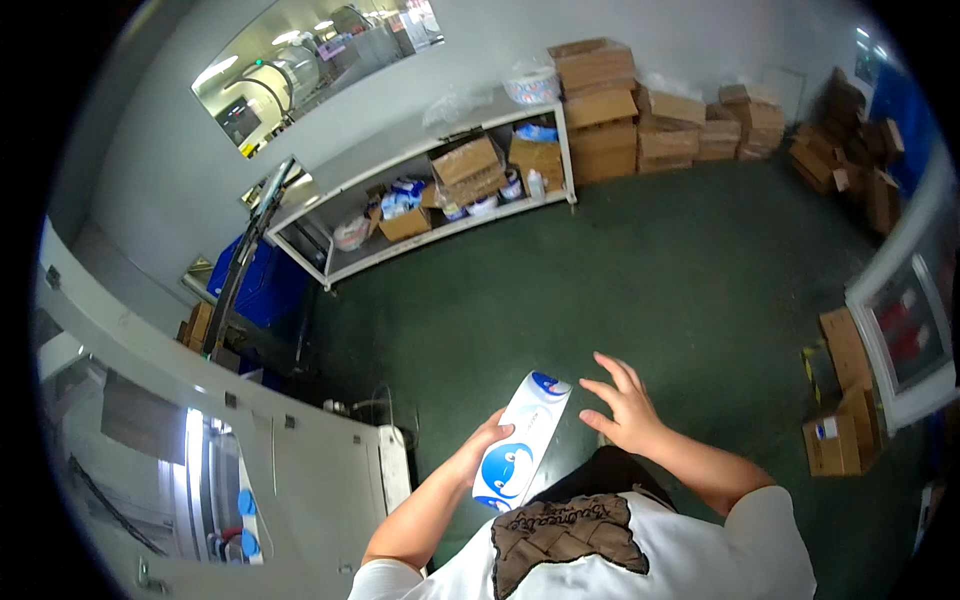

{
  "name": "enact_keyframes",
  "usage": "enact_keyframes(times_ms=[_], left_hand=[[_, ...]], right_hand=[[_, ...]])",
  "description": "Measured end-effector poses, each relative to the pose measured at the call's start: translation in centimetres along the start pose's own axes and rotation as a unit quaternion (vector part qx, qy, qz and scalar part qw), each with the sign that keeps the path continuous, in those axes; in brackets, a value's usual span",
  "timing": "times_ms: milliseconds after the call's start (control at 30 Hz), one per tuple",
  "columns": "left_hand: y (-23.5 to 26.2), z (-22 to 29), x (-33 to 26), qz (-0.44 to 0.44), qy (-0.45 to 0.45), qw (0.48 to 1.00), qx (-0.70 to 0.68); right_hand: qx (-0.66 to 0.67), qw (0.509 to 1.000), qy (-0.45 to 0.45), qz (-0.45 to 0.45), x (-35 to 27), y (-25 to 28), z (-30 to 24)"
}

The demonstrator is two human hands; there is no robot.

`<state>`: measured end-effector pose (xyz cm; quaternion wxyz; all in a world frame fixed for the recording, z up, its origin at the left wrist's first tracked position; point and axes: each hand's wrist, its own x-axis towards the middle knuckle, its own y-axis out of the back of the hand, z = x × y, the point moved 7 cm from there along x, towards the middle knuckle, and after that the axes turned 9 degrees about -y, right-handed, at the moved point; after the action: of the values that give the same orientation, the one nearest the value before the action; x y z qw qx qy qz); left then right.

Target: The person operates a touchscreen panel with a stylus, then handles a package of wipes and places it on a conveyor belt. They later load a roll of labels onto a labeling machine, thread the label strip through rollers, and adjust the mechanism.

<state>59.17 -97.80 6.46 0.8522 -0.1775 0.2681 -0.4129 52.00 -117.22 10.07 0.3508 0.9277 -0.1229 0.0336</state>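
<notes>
My left hand (482, 440) grips a long white packet (522, 440) with blue round cartoon marks, held slanted in front of my body. My right hand (625, 405) hovers just to the right of the packet's far end, fingers spread, holding nothing and not touching it. Both forearms come up from the lower edge over my white shirt.
A white machine housing (300, 450) curves along my left. Across the green floor (650, 270) stands a white shelf table (400, 165) with cartons and packets. Stacked brown boxes (640, 120) line the far wall, and more cartons (845, 410) sit at the right beside a white cabinet.
</notes>
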Motion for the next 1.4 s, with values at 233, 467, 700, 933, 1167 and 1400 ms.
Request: enact_keyframes(times_ms=[233, 467, 700, 933, 1167, 1400], left_hand=[[11.3, 11.1, 16.9, 0.067, -0.071, 0.994, 0.038], [25.2, 23.2, 29.2, 0.222, -0.222, 0.941, 0.126], [36.1, 35.7, 46.0, 0.200, -0.289, 0.936, 0.020], [52.8, 37.6, 56.5, 0.408, -0.135, 0.902, -0.044], [59.2, 27.9, 60.2, 0.650, -0.102, 0.737, -0.155], [43.0, 9.3, 66.1, 0.654, 0.117, 0.643, -0.381]], right_hand=[[0.640, 0.595, -0.325, -0.362, 19.8, -15.1, 4.7], [0.617, 0.668, -0.239, -0.341, 46.0, -19.1, 2.7], [0.573, 0.691, -0.225, -0.380, 72.9, -22.1, 7.5], [0.051, 0.948, -0.047, -0.311, 102.0, -17.1, 17.2], [-0.303, 0.937, -0.006, -0.174, 128.8, -12.8, 28.3], [-0.382, 0.907, 0.016, -0.176, 141.3, -16.6, 35.1]])
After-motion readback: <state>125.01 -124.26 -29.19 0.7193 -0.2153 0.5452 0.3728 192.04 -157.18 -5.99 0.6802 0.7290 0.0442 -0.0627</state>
